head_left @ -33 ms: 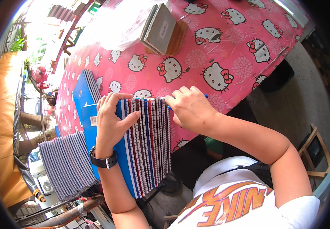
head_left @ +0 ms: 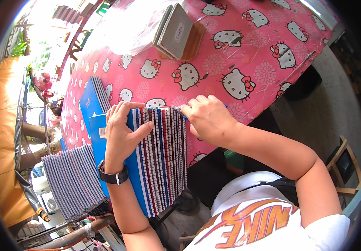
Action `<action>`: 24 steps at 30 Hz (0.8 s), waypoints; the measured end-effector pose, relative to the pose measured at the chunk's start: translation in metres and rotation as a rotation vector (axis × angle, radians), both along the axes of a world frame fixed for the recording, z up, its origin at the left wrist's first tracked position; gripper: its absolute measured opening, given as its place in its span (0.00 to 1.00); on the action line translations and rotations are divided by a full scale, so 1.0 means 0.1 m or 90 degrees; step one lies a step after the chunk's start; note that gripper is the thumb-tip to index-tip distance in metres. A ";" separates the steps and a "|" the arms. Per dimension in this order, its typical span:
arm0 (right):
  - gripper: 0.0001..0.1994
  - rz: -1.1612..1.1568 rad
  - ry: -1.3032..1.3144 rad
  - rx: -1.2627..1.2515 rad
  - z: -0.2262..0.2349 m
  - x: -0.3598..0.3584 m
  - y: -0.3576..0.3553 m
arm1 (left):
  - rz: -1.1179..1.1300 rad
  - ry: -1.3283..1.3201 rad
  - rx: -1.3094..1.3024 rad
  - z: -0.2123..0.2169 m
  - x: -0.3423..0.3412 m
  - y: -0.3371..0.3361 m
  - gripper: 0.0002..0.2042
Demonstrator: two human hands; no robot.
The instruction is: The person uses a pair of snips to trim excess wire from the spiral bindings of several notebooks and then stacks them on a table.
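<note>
**Squaring up the row of spiral notebooks**

You are holding a row of spiral notebooks (head_left: pixel 161 159) standing on edge at the near edge of the bench (head_left: pixel 247 54), their wire bindings facing up toward you. Your left hand (head_left: pixel 122 134) is lying flat against the blue cover on the left end of the row, fingers (head_left: pixel 140 131) spread apart and pressing inward. Your right hand (head_left: pixel 209 119) is curling over the far right corner of the row, fingers together and pinching at the outermost books — whether they are gripping one book or several, the view does not show.

To do this well, you are best off keeping the left palm broad and steady as a backstop while the right hand is doing the fine work. Press evenly from both ends so the spirals are lining up rather than interlocking — wire coils snag easily when one book is sliding past its neighbour. Part of the row appears to be overhanging the bench edge, so keep its weight leaning toward the bench.

A second fanned stack (head_left: pixel 73 184) is lying to your left, and another blue notebook pile (head_left: pixel 92 98) is sitting just behind the row.
</note>
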State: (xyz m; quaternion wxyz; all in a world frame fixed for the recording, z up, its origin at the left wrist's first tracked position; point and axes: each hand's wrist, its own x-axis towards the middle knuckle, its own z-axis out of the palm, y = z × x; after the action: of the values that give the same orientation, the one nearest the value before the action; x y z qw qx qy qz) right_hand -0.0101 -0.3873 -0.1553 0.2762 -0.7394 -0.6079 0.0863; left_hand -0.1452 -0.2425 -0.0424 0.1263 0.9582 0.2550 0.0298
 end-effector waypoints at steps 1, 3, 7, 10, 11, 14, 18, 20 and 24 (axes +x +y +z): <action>0.15 0.010 0.025 -0.015 -0.01 0.01 0.00 | -0.006 -0.003 0.005 -0.01 0.00 0.00 0.21; 0.15 0.020 0.050 -0.031 0.00 0.04 0.00 | -0.012 -0.006 0.009 -0.01 -0.01 0.00 0.21; 0.12 0.017 0.118 -0.074 0.01 0.11 -0.04 | -0.010 -0.003 0.007 0.00 0.00 0.00 0.20; 0.11 0.010 0.042 -0.063 -0.07 0.11 -0.07 | -0.015 -0.018 0.005 -0.02 -0.01 0.00 0.20; 0.11 0.015 0.023 -0.068 -0.08 0.11 -0.08 | -0.017 -0.032 0.001 -0.03 -0.01 0.00 0.20; 0.11 0.024 0.017 -0.066 -0.05 0.08 -0.05 | -0.009 -0.037 -0.001 -0.03 -0.01 0.00 0.20; 0.14 0.019 0.005 -0.009 -0.07 0.04 -0.02 | -0.016 -0.045 -0.005 -0.02 0.00 0.00 0.20; 0.13 0.039 0.107 -0.023 -0.04 0.04 -0.01 | 0.002 0.004 -0.009 0.00 0.00 0.00 0.21; 0.12 0.022 0.720 -0.244 0.03 0.17 0.05 | -0.019 -0.048 0.001 -0.02 0.00 -0.01 0.20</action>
State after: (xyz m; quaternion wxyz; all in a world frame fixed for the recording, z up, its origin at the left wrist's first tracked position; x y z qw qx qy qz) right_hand 0.0069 -0.3821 -0.1522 0.4170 -0.6055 -0.3518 0.5794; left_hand -0.1452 -0.2432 -0.0444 0.1355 0.9602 0.2357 0.0644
